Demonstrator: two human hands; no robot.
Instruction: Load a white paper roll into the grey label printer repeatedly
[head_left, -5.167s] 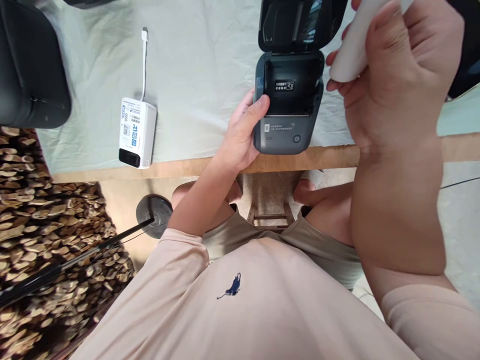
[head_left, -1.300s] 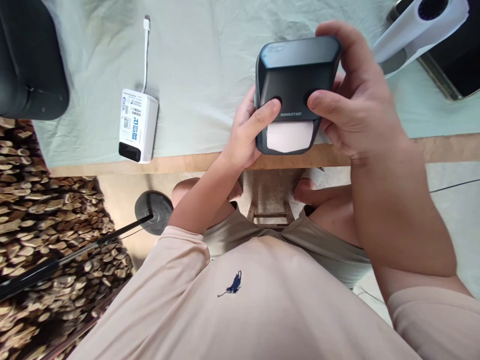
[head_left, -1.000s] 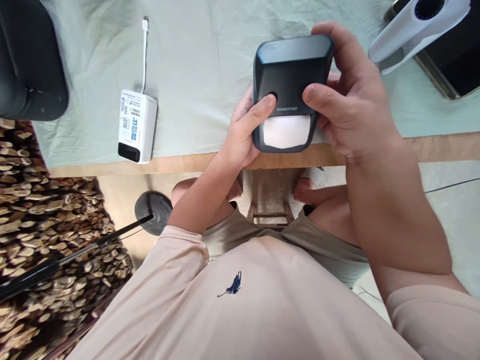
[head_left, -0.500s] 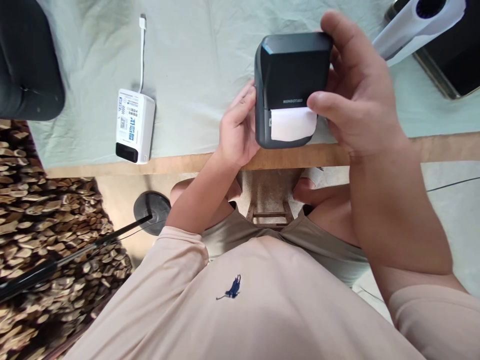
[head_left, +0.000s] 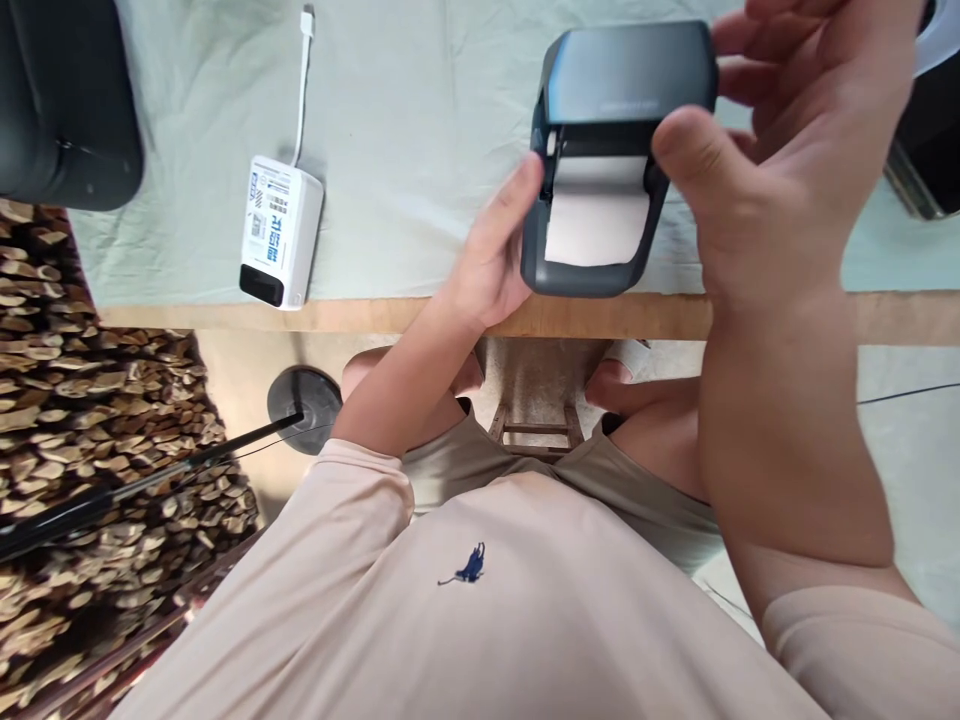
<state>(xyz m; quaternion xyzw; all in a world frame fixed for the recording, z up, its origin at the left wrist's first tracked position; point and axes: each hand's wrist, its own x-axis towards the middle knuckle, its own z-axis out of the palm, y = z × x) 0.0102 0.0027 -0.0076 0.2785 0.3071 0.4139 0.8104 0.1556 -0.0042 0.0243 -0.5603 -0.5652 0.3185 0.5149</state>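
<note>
A dark label printer (head_left: 634, 75) is held above the table's front edge, its lid raised part way. White label paper (head_left: 596, 225) shows in the opening and hangs over the lower front. My left hand (head_left: 499, 250) grips the printer's left side, thumb along the edge and the other fingers hidden behind it. At the right side, my right hand (head_left: 780, 130) has its thumb at the lid's lower right corner and its fingers near the upper right edge.
On the cloth-covered table (head_left: 397, 150) lies a white power bank (head_left: 281, 230) with a short cable. A black object (head_left: 67, 100) fills the upper left. A dark device (head_left: 926, 150) is at the far right. Stacked wood (head_left: 90, 420) and a stand base (head_left: 304, 410) are lower left.
The printer's lid has lifted, uncovering more of the paper inside. The printer and both hands have shifted slightly right, and my right hand has moved up.
</note>
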